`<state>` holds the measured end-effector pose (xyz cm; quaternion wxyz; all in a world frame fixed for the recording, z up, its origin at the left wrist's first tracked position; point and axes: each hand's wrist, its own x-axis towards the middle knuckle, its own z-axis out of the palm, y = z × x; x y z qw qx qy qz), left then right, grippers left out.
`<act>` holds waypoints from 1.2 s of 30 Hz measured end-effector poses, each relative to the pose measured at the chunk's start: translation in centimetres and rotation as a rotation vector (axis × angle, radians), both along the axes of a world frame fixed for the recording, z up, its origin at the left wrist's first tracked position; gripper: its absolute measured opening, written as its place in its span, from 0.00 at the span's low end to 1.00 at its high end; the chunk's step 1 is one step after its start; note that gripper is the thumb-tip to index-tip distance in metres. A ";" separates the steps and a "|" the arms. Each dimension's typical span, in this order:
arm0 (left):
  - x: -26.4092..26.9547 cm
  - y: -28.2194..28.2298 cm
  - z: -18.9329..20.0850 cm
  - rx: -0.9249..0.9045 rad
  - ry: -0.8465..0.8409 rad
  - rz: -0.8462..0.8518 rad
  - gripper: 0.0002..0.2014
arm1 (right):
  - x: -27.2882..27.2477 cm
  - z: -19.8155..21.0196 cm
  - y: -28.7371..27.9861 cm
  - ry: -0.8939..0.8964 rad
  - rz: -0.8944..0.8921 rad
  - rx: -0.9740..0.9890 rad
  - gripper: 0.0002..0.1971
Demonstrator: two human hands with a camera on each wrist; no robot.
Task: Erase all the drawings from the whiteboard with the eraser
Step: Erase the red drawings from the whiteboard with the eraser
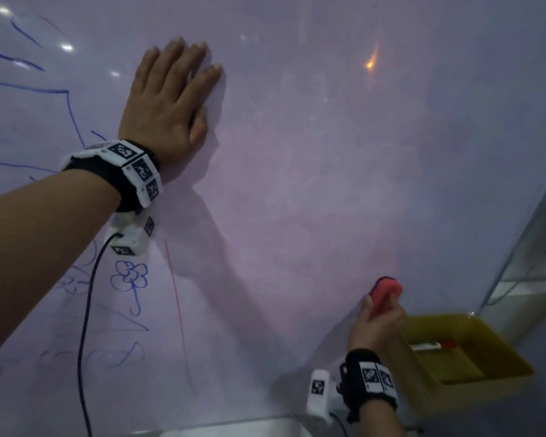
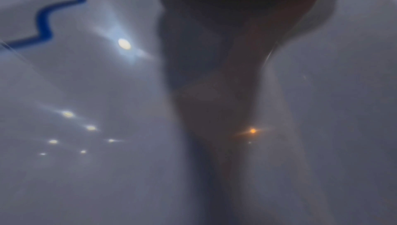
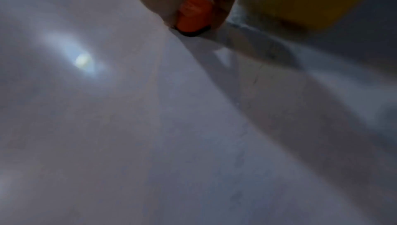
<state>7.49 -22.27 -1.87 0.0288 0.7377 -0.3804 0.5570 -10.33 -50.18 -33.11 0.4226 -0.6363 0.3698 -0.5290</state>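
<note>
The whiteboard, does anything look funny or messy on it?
Nothing is broken or spilled. The whiteboard has a pinkish smear left across its right side, and blue drawings plus a red line remain unerased on the left.

L hand (image 1: 167,105) flat, fingers straight; R hand (image 1: 377,323) curled, gripping.

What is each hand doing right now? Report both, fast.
Left hand: open, flat against the whiteboard.
Right hand: closed around the eraser, held at the whiteboard.
</note>
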 end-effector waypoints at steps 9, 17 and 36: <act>-0.2 -0.1 0.2 -0.023 0.004 -0.020 0.26 | 2.0 2.1 1.4 -0.345 -0.177 0.594 0.22; 0.3 0.0 0.1 -0.010 -0.009 -0.006 0.26 | 1.5 1.3 -1.4 -0.321 -0.143 0.653 0.26; 0.8 0.0 0.7 0.029 -0.024 -0.022 0.26 | 6.7 30.7 4.5 0.040 0.075 -1.249 0.22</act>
